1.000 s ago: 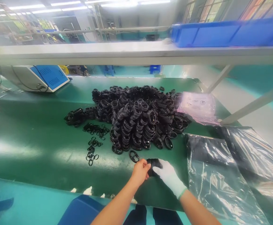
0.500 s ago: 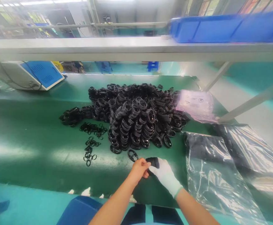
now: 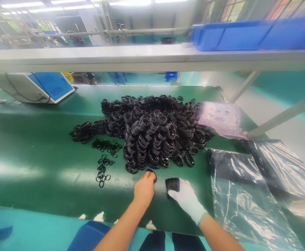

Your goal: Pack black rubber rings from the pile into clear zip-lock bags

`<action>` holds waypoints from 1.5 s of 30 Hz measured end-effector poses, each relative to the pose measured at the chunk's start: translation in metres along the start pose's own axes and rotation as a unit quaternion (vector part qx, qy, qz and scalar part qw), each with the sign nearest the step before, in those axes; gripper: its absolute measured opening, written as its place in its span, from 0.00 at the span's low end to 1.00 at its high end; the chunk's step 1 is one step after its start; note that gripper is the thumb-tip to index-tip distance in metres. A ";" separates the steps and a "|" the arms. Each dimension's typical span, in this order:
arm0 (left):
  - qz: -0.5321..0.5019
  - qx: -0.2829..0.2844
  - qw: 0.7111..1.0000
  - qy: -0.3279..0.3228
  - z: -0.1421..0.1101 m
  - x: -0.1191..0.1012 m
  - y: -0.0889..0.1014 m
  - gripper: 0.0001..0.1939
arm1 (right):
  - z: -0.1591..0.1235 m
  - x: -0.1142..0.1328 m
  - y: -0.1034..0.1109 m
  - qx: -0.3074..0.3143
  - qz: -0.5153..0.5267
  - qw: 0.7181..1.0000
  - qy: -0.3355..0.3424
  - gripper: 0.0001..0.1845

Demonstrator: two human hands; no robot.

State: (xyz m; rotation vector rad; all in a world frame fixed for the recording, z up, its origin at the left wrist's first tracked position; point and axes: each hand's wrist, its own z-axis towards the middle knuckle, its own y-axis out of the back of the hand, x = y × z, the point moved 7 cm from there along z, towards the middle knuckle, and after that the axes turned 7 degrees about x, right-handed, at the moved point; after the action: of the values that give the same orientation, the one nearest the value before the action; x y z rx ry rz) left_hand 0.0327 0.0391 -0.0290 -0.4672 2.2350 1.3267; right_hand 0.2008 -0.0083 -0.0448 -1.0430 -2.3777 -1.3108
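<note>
My bare left hand reaches down to a single black oval ring on the table, its fingers closed over the near side and hiding part of it. To its right, my right hand in a white glove is wrapped round a stack of black oval rings, held together on their sides. Just beyond both hands rises a large pile of black oval rings, many nested in rows. Small thin black bands lie scattered to the left of the pile.
Clear plastic bags with dark contents lie at the right, and a pinkish plastic bag sits behind them. A blue-and-grey machine stands at the back left. Overhead, a white shelf crosses the table, bearing blue bins.
My left hand has left the stack in my right hand and moved left and forward onto the single oval ring. My right hand still holds its stack. The view has shifted slightly.
</note>
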 end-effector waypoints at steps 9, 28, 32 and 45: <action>0.047 0.077 0.995 -0.034 0.000 -0.004 -0.012 0.02 | 0.001 0.001 0.003 0.003 0.007 1.000 0.003 0.24; -0.366 0.121 0.921 0.056 0.004 0.003 -0.069 0.14 | 0.003 -0.003 -0.007 0.012 0.003 1.000 -0.016 0.35; -0.339 0.128 0.929 0.072 -0.001 0.005 -0.066 0.11 | 0.001 -0.004 -0.010 0.000 -0.025 0.998 -0.056 0.42; 0.139 -0.330 0.931 -0.071 -0.003 0.006 0.191 0.11 | 0.001 -0.003 -0.015 0.027 0.005 0.998 -0.049 0.36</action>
State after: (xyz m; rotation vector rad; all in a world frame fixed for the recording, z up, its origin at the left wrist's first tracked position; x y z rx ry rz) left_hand -0.0720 0.1257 0.1049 -0.2643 1.7344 2.1948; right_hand 0.1927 -0.0139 -0.0561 -1.1264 -2.4597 -1.2128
